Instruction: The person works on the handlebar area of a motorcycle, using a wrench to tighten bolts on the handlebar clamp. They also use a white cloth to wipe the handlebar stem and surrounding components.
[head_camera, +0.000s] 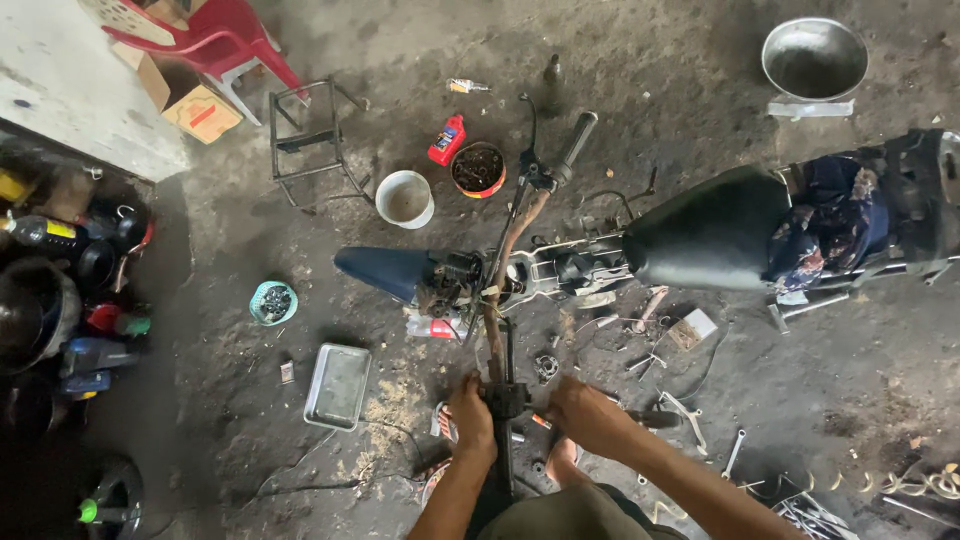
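Left hand (472, 408) and right hand (588, 412), fingers wrapped tight, clamp near end of rusty handlebar (497, 320) on stripped motorcycle (640, 245). Likely stiff, heavy, greasy; hold by the grip ends.

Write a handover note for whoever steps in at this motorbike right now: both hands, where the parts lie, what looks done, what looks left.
Left hand: gripping the near end of the handlebar, by the black control block.
Right hand: closed on the same block from the other side.
Motorbike: lying across the floor, front stripped; far grip still fitted.
Loose bits: spanners and small parts right of the hands, metal tray to the left, white bucket and tin of parts beyond.
Done: front partly dismantled.
Left: the control block is still on the bar.
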